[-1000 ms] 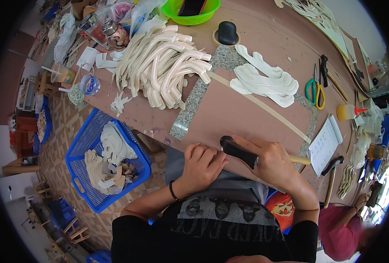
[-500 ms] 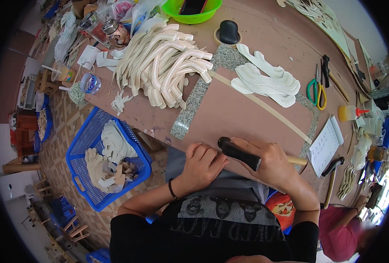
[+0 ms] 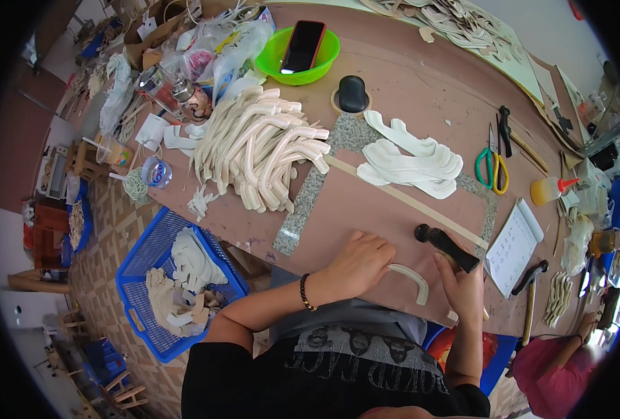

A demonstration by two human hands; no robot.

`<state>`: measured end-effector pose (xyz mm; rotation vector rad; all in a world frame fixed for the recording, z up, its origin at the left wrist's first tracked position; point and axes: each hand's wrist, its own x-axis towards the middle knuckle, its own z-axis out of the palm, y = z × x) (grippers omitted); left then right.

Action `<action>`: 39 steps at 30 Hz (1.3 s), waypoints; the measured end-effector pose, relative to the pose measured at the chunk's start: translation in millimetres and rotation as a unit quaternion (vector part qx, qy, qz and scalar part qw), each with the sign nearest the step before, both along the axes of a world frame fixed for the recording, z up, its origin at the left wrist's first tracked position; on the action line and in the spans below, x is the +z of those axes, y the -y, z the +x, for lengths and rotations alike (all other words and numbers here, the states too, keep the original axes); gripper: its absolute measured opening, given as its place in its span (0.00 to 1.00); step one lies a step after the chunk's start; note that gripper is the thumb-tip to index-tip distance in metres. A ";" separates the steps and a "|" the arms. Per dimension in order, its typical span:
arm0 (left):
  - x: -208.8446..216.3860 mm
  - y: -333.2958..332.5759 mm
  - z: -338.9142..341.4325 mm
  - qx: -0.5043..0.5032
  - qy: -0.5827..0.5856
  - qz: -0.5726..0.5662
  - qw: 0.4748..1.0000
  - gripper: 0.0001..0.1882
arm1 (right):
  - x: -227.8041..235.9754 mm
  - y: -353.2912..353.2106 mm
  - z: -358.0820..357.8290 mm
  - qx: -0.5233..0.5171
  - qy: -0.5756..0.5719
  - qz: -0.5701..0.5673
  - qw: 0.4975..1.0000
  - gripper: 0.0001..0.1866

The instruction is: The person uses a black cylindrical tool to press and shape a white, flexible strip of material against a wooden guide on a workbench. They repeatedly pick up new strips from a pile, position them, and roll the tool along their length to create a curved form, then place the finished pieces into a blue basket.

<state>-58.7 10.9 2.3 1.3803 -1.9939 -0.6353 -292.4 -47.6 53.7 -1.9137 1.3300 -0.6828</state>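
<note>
My right hand [image 3: 461,279] is closed round the handle of a black-headed hammer [image 3: 446,248], raised above the brown work board [image 3: 338,209]. Below the hammer a slim, pale curved strip [image 3: 419,283] bends toward the table's near edge. My left hand [image 3: 360,264] lies over the strip's left end, fingers curled and closed on it; that end is hidden. Beyond the board's light cross strip, several white curved pieces [image 3: 415,164] lie stacked. To the left a large heap of cream, padded-looking curved strips [image 3: 257,150] spreads on the table.
A blue basket [image 3: 142,328] of offcuts stands left below the table. On the right are scissors [image 3: 493,164], a glue bottle [image 3: 551,188], a notepad [image 3: 512,244] and another hammer [image 3: 530,279]. A green bowl [image 3: 327,66] holds a phone. Another person [image 3: 551,373] sits lower right.
My hands have moved apart: the right, with the hammer, went right and the left hand shifted right and flattened down. The curved strip now shows between them. The view has tilted slightly.
</note>
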 end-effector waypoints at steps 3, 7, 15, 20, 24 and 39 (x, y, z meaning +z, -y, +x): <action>26.5 1.8 37.3 0.012 -0.073 0.076 0.994 0.09 | -5.5 -3.7 -1.2 -0.014 0.010 -0.027 0.999 0.23; 56.2 -13.6 131.8 0.313 -0.162 0.023 0.936 0.07 | 4.5 -2.6 2.3 0.002 -0.010 -0.040 0.999 0.23; 61.2 33.5 115.4 0.271 0.092 -0.174 0.942 0.11 | 13.8 5.0 0.0 0.027 -0.034 -0.028 0.999 0.22; 15.9 130.3 16.4 0.069 0.070 -0.187 0.977 0.10 | -2.8 0.5 -6.3 0.006 0.011 -0.012 1.000 0.23; -13.7 182.1 -0.6 0.081 0.068 -0.127 0.986 0.11 | 5.7 -5.8 -3.8 0.006 -0.036 0.034 0.999 0.25; -0.2 189.8 -1.2 0.046 0.017 -0.014 0.999 0.09 | -11.0 -5.7 -9.3 0.002 -0.052 -0.029 0.998 0.25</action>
